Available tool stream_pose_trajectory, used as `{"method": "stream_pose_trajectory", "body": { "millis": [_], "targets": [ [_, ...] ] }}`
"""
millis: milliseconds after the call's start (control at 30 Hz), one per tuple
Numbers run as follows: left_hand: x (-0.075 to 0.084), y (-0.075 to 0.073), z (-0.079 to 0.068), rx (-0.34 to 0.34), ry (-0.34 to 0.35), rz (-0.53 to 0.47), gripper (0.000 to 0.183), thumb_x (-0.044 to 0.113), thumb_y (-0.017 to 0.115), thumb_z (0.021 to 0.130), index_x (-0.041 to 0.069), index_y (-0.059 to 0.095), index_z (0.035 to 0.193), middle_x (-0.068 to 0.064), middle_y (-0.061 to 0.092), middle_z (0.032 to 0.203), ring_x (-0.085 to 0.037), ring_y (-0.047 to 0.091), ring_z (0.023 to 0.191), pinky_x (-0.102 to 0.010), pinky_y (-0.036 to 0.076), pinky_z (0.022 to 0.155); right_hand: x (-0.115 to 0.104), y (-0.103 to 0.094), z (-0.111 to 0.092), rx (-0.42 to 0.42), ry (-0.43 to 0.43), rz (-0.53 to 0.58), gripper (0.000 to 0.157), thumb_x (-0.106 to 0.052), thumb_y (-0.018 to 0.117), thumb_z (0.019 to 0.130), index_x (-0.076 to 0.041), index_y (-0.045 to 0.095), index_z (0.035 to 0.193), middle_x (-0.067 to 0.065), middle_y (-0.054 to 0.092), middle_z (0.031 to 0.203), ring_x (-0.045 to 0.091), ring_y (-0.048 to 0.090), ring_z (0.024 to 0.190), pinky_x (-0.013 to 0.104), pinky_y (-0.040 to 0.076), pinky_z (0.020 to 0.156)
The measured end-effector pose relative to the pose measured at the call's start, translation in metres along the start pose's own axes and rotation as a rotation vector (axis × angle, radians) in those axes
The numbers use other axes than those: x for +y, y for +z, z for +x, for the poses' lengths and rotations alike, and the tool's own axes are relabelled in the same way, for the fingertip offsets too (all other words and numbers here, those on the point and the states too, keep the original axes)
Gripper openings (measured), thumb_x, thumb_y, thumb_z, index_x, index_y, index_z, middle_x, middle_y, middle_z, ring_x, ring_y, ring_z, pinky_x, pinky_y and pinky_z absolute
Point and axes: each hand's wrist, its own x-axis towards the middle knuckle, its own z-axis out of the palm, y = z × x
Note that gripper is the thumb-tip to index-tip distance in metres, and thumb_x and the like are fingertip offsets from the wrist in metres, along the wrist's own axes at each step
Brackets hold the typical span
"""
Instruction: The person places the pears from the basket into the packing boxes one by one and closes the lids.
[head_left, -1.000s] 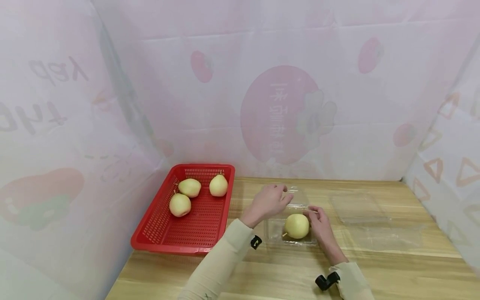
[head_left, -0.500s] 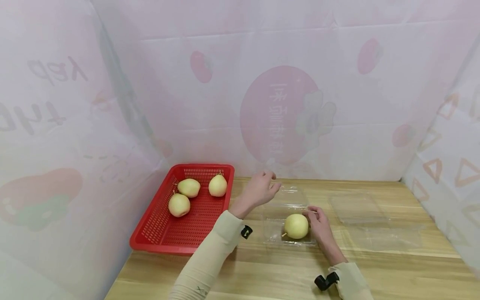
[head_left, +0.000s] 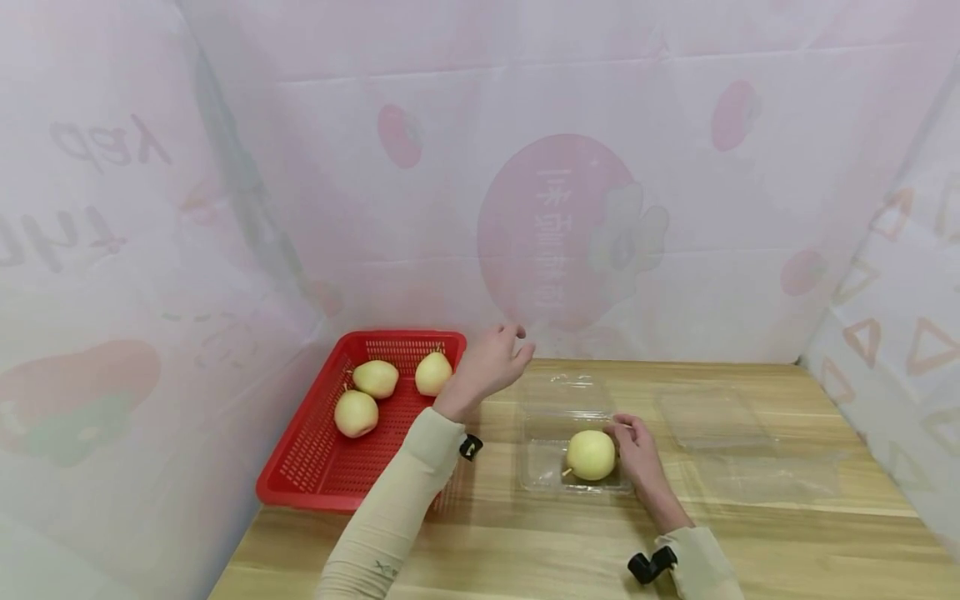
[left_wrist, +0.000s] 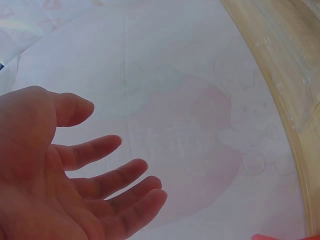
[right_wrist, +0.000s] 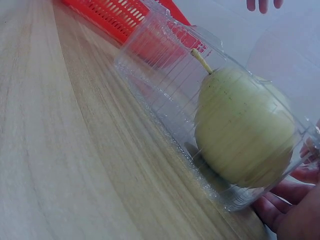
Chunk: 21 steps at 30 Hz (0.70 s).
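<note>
My left hand [head_left: 489, 360] is raised over the right edge of the red basket [head_left: 330, 502], holding nothing. Its fingers are spread and loosely bent in the left wrist view, palm showing [left_wrist: 55, 175]. A clear plastic clamshell box [head_left: 542, 467] lies on the table with its lid [head_left: 570, 392] folded back. One yellow-green pear [head_left: 591, 455] sits in the right part of the box, its stem pointing left. At the box's right side my right hand [head_left: 640, 457] grips the wall near the pear; in the right wrist view its fingers [right_wrist: 287, 200] are against the plastic.
Inside the basket are three more pears, one at the back right [head_left: 433, 373], one at the back left [head_left: 377, 379] and one in front of it [head_left: 356, 414]. Another clear plastic box [head_left: 720, 417] lies on the wooden table [head_left: 555, 550] at right. Printed curtains surround the table.
My left hand has moved left and back, away from the box lid and toward the basket. The right hand stays at the box's side, and the pear in the box keeps its place.
</note>
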Motion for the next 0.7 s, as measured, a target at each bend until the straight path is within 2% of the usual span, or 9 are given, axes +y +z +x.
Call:
{"method": "stream_pose_trajectory", "body": {
  "millis": [167,267,467,700],
  "targets": [
    [-0.008,-0.006,0.001,0.016,-0.027,-0.006,0.04,0.039,0.044,0.1,0.011,0.058,0.125,-0.01,0.062,0.12,-0.021,0.061,0.088,-0.037,0.052,0.071,-0.001,-0.001,0.0,-0.004,-0.001,-0.005,0.038,-0.02,0.038,0.105,0.003,0.045,0.135,0.026,0.062,0.127,0.026,0.058,0.115,0.017,0.044,0.084],
    [-0.014,-0.008,0.001,0.027,-0.038,-0.009,0.038,0.039,0.044,0.1,0.013,0.057,0.125,-0.009,0.062,0.121,-0.02,0.06,0.087,-0.036,0.052,0.071,-0.001,-0.001,0.0,0.001,0.003,-0.002,0.038,-0.02,0.038,0.105,0.003,0.045,0.134,0.026,0.062,0.126,0.022,0.059,0.111,0.018,0.045,0.083],
    [-0.029,-0.01,0.001,0.045,-0.051,-0.015,0.037,0.037,0.045,0.101,0.012,0.057,0.126,-0.01,0.06,0.126,-0.022,0.06,0.094,-0.039,0.052,0.08,0.0,0.0,0.0,0.001,0.013,0.013,0.038,-0.02,0.038,0.105,0.002,0.045,0.134,0.026,0.062,0.127,0.009,0.059,0.1,0.02,0.046,0.083],
    [-0.047,-0.017,0.0,0.079,-0.063,0.005,0.036,0.035,0.045,0.101,0.012,0.056,0.126,-0.012,0.06,0.121,-0.021,0.058,0.085,-0.038,0.051,0.074,-0.002,0.001,-0.002,0.003,0.003,0.018,0.039,-0.02,0.037,0.105,0.004,0.045,0.134,0.029,0.061,0.127,0.008,0.06,0.098,0.023,0.047,0.085]
  ]
}}
